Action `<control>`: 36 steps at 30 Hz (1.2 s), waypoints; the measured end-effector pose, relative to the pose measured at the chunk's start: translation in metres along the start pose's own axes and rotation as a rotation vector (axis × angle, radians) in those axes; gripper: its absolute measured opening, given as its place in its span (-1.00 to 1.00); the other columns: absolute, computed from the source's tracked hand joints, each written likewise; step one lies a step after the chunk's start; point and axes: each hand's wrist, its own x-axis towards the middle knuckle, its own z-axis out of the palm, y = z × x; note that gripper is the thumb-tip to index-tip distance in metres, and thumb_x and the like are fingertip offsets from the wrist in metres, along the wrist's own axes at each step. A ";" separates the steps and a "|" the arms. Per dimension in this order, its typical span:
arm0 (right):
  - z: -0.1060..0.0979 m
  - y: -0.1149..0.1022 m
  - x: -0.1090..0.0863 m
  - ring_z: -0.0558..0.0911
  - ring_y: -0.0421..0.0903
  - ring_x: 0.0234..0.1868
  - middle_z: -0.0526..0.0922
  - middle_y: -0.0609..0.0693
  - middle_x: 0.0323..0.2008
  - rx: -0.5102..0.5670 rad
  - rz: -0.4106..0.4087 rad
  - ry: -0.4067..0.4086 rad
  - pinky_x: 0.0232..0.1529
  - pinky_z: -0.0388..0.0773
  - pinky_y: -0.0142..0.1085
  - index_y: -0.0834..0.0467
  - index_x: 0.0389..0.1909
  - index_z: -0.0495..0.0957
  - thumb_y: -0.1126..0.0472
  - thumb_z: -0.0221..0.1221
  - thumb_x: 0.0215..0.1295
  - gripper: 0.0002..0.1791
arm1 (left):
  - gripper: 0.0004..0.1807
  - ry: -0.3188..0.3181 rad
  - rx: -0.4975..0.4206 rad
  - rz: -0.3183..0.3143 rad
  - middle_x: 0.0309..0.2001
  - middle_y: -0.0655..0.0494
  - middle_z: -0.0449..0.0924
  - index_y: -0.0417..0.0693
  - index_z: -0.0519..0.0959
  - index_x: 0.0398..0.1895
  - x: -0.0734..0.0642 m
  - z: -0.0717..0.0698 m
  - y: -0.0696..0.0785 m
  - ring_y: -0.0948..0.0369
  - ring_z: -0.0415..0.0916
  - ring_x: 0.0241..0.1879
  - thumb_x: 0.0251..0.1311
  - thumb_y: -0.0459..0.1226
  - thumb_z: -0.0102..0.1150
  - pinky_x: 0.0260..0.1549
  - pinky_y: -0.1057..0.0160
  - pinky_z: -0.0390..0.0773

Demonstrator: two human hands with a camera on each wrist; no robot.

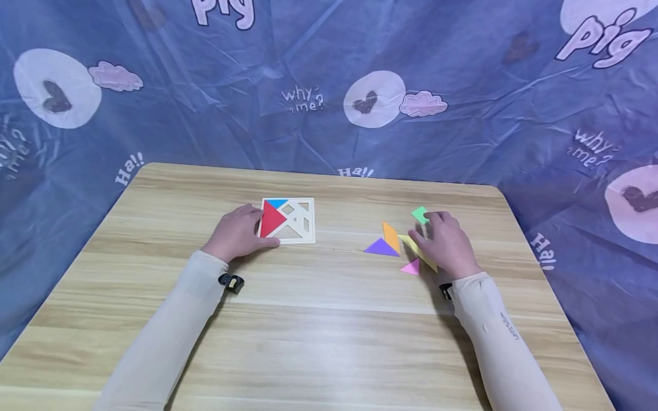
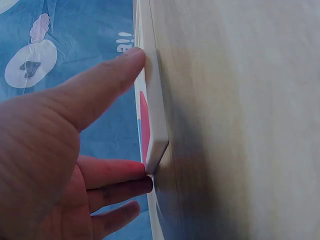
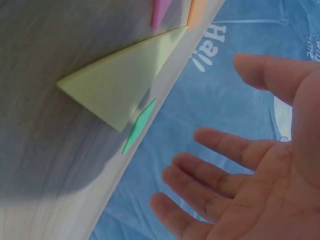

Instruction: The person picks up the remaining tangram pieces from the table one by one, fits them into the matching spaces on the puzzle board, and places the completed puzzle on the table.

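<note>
My left hand [image 1: 237, 231] holds the left side of a white tangram tray [image 1: 312, 235], its thumb at the front edge and fingers at the left edge. In the tray lie a red triangle [image 1: 270, 221] and a blue triangle [image 1: 276, 203]; other recesses show no piece. My right hand [image 1: 448, 242] hovers over loose pieces with fingers spread and nothing held. Nearest to it are a green square [image 1: 419, 215] and a large yellow triangle [image 3: 125, 80], partly hidden in the head view. In the right wrist view, the fingers [image 3: 235, 150] stand apart from both.
Left of the yellow triangle lie an orange parallelogram [image 1: 390, 237] and a purple triangle [image 1: 381, 248]. A pink triangle [image 1: 412, 267] sits nearer the front. All rest on a wooden table [image 1: 329, 342]. Behind it hangs a blue printed cloth [image 1: 308, 137].
</note>
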 end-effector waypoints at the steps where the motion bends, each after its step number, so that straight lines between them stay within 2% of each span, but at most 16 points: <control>1: 0.000 -0.001 0.000 0.37 0.46 0.32 0.34 0.51 0.34 0.004 -0.003 -0.001 0.27 0.35 0.34 0.44 0.38 0.36 -0.08 0.19 0.46 -0.25 | -0.07 -0.004 0.003 -0.004 0.30 -0.20 0.52 -0.28 0.51 0.36 0.000 0.000 0.000 -0.14 0.37 0.34 0.09 0.19 0.45 0.31 -0.23 0.36; 9: -0.003 -0.020 0.002 0.41 0.39 0.35 0.44 0.40 0.33 0.034 -0.055 -0.057 0.25 0.39 0.33 0.36 0.37 0.43 -0.08 0.17 0.48 -0.32 | -0.11 -0.011 0.020 -0.012 0.22 -0.22 0.55 -0.27 0.56 0.30 -0.001 0.001 0.008 -0.13 0.47 0.20 0.04 0.16 0.50 0.22 -0.23 0.44; 15: 0.000 -0.038 -0.002 0.54 0.30 0.28 0.57 0.29 0.25 0.053 -0.117 -0.056 0.19 0.48 0.26 0.30 0.31 0.50 -0.05 0.19 0.47 -0.40 | -0.15 -0.021 0.041 0.002 0.16 -0.20 0.57 -0.28 0.60 0.21 -0.002 0.002 0.012 -0.09 0.50 0.11 0.02 0.17 0.52 0.18 -0.21 0.45; 21: 0.008 -0.056 -0.005 0.59 0.24 0.23 0.61 0.22 0.21 0.044 -0.159 -0.063 0.15 0.54 0.19 0.28 0.24 0.58 -0.03 0.22 0.44 -0.46 | -0.10 -0.029 0.084 0.013 0.18 -0.22 0.57 -0.29 0.59 0.22 -0.003 0.003 0.013 -0.11 0.49 0.13 0.02 0.22 0.50 0.19 -0.22 0.46; 25: 0.015 -0.068 -0.010 0.63 0.20 0.18 0.64 0.18 0.18 0.053 -0.225 -0.059 0.14 0.57 0.13 0.25 0.18 0.62 -0.03 0.23 0.44 -0.50 | -0.10 -0.030 0.096 0.022 0.18 -0.24 0.57 -0.30 0.60 0.20 -0.002 0.003 0.016 -0.12 0.49 0.15 0.02 0.24 0.49 0.19 -0.22 0.46; 27: 0.019 -0.074 -0.012 0.65 0.18 0.16 0.65 0.16 0.16 0.072 -0.265 -0.086 0.14 0.58 0.11 0.24 0.19 0.62 -0.04 0.25 0.44 -0.50 | -0.12 -0.028 0.091 0.033 0.14 -0.22 0.58 -0.30 0.62 0.17 -0.002 0.003 0.017 -0.11 0.51 0.10 0.02 0.24 0.50 0.15 -0.20 0.49; 32: 0.028 -0.086 -0.018 0.68 0.07 0.13 0.62 0.09 0.18 0.145 -0.361 -0.218 0.19 0.58 0.02 0.22 0.24 0.58 -0.03 0.27 0.44 -0.48 | -0.17 -0.029 0.068 0.048 0.05 -0.16 0.61 -0.28 0.65 0.13 -0.003 0.002 0.020 -0.04 0.52 -0.02 0.00 0.21 0.53 0.08 -0.12 0.52; 36: 0.032 -0.090 -0.019 0.66 0.01 0.15 0.61 0.08 0.19 0.099 -0.424 -0.253 0.21 0.57 -0.03 0.23 0.25 0.57 -0.01 0.27 0.44 -0.49 | -0.21 -0.032 0.075 0.076 -0.03 -0.13 0.62 -0.27 0.68 0.06 -0.005 0.003 0.027 -0.02 0.53 -0.10 -0.03 0.19 0.55 0.01 -0.10 0.53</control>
